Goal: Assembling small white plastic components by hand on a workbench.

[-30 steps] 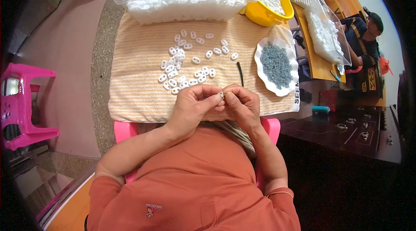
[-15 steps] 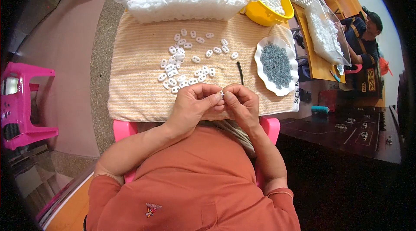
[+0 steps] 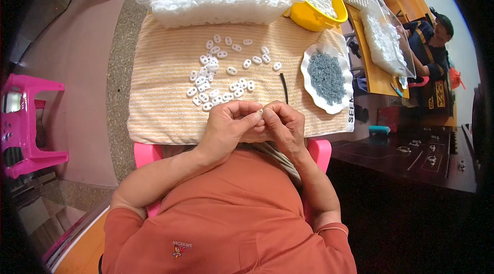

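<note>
A stripy towel (image 3: pixel 164 73) spreads across the middle. On it are small white pieces (image 3: pixel 231 71), a black stick (image 3: pixel 284 88) near the centre, a wavy white dish (image 3: pixel 306 72) at right, and a clear box (image 3: pixel 221 14) up top.

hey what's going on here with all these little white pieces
The person's left hand and right hand meet over a striped towel, pinching a small pale piece that is mostly hidden. Loose white two-holed pieces lie on the towel beyond; to the right are a black rod and a scalloped dish of grey pieces.
</note>
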The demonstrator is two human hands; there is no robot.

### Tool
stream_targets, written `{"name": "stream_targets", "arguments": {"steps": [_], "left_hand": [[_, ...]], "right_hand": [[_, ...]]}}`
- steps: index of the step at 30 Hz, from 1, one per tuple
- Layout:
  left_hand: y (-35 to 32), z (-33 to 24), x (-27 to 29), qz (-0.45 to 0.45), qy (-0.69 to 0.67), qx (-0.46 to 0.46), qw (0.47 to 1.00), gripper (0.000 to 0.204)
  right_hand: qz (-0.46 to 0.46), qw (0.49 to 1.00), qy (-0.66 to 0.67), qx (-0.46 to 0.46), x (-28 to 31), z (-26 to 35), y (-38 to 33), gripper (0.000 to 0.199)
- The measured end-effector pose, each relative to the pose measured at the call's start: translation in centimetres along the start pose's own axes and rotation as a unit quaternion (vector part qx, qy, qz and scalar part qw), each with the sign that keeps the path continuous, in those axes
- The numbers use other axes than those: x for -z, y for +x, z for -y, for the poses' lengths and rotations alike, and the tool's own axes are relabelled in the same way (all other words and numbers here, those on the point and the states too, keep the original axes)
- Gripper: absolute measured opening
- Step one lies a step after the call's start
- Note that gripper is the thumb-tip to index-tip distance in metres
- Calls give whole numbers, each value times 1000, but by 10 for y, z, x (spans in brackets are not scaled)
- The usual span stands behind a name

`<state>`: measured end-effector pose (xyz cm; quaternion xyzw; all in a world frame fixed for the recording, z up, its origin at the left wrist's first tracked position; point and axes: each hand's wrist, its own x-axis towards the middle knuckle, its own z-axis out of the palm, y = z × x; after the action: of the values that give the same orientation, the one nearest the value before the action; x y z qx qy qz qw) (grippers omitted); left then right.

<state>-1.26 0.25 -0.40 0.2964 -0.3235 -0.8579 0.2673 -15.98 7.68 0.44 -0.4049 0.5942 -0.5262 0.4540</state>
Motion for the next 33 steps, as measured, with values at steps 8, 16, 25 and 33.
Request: {"name": "stream_targets", "arguments": {"steps": [8, 16, 25, 33], "left_hand": [[-2, 0, -1, -4, 16, -8, 1000, 18], [0, 1, 1, 8, -16, 2, 1000, 19], [-1, -4, 1, -6, -35, 23, 999, 21], [-2, -7, 0, -14, -36, 25, 999, 20]], "right_hand": [[-4, 1000, 24, -5, 2, -7, 1, 17], [-2, 1000, 8, -4, 10, -2, 3, 15], [-55, 994, -92, 12, 33, 18, 25, 14], [-70, 917, -352, 174, 39, 23, 76, 10]]}}
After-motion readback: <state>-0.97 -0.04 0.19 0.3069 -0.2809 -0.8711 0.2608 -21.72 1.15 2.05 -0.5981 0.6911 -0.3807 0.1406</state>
